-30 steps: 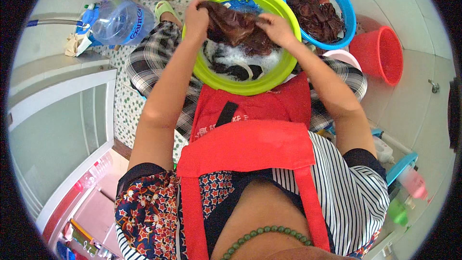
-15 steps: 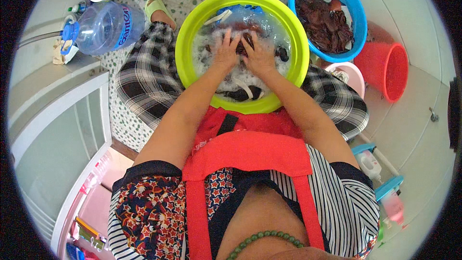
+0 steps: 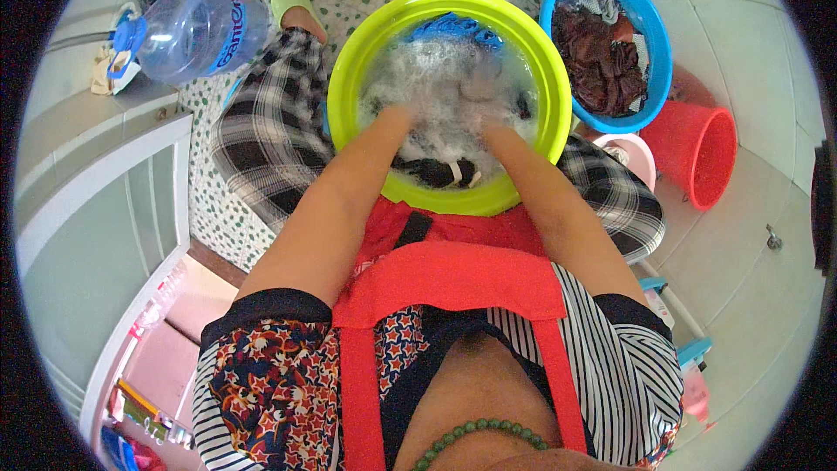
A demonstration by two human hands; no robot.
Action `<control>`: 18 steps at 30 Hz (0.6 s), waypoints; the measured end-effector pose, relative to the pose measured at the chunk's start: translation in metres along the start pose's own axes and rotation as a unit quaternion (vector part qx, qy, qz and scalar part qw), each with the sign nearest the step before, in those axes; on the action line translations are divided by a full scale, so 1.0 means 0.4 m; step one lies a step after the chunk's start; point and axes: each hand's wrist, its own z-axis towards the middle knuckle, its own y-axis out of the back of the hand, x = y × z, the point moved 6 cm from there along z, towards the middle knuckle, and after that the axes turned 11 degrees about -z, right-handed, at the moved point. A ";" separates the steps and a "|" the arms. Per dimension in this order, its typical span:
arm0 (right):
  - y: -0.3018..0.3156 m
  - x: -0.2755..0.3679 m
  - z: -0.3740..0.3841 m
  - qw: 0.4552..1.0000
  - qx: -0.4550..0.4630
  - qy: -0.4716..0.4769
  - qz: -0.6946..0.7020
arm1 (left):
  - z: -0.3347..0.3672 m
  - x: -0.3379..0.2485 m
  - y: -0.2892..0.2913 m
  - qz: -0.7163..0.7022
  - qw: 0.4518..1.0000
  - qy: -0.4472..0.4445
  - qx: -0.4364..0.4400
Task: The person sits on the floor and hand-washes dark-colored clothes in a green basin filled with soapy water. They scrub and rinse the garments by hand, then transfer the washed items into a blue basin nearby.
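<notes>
A lime-green basin of sudsy water stands between my knees. Both forearms reach down into it. My left hand is under the foam past the wrist, and so is my right hand; the suds hide the fingers of both and whatever they touch. Blue cloth shows through the water at the far side of the basin. A black cloth with a white strip floats near the closer rim, between my wrists.
A blue basin holding dark brown wet clothes stands at the far right. Beside it are a red bucket on its side and a pink basin. A large clear water bottle lies at the left, above a white-framed glass door.
Both hands have sunk from the surface, where their fingers lay on dark cloth, down under the foam. The water is more churned, and the dark cloth between them is covered.
</notes>
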 end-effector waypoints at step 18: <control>0.423 -0.110 -0.130 0.529 -0.165 -0.148 0.819 | -0.324 -0.087 0.262 -0.765 0.608 -0.025 -0.213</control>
